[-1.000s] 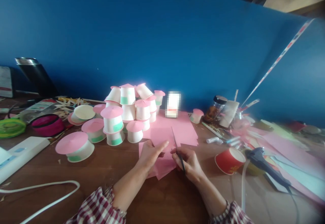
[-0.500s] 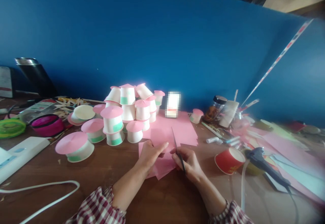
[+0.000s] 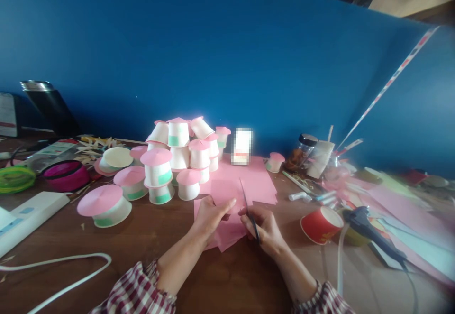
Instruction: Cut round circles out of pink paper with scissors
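A thin pink sheet (image 3: 225, 190) is held above the middle of a brown wooden table (image 3: 152, 228), over other pink paper (image 3: 261, 176) that reaches toward the far edge. The left hand (image 3: 209, 217) pinches the sheet at its near part, thumb on top, fingers curled mostly out of sight. The right hand (image 3: 266, 228) is closed round the dark handles of slim scissors (image 3: 252, 224), blades pointing toward the far edge; whether they are parted, I cannot tell.

The sheet looks light and fairly soft, likely to bend or crease if squeezed; a flat pinch close to the scissors would steady it best. The scissors look stiff and are best held by their handles.

Left of the paper, white paper cups (image 3: 179, 157) with pink cone tops are grouped and stacked. A white power strip (image 3: 31, 219) lies toward the table's left edge. To the right are a tilted red cup (image 3: 314, 226) and a dark glue gun (image 3: 377, 235) beside loose coloured paper (image 3: 408, 207). A dark-lidded jar (image 3: 302, 152) stands near the far edge. Behind rises a plain blue wall (image 3: 227, 58).
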Motion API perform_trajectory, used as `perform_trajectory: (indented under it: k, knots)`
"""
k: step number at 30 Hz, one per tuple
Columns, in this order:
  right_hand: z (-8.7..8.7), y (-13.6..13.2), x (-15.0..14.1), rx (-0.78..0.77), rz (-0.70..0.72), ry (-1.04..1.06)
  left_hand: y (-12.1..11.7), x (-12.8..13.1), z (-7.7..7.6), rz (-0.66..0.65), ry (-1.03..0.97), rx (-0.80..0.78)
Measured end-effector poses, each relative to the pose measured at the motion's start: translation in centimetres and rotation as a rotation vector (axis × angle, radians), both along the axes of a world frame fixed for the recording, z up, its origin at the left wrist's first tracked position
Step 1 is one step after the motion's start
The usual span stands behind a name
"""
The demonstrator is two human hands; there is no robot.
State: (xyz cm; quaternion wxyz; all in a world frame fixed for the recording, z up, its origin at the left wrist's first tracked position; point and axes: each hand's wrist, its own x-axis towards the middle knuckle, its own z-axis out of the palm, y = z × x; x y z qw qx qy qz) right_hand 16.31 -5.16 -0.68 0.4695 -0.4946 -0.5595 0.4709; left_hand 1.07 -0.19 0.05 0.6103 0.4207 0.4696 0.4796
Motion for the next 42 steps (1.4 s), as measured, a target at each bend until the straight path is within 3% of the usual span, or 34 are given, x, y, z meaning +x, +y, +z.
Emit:
perform_trajectory:
  k: [8,20,34,42]
  knots:
    - [0.0,0.0,0.0,-0.006,-0.003,-0.029,-0.3,0.0,0.4,0.005,-0.036,-0.029]
    - [0.6,-0.1,-0.3,-0.037,0.008,0.021,0.2,0.1,-0.7,0.001,0.005,-0.006]
    - [0.4,-0.1,-0.2,-0.004,0.009,0.0,-0.3,0.0,0.5,-0.007,0.015,-0.007]
    - [0.3,-0.1,-0.1,-0.005,0.006,0.005,-0.2,-0.1,0.3,-0.003,0.022,-0.01]
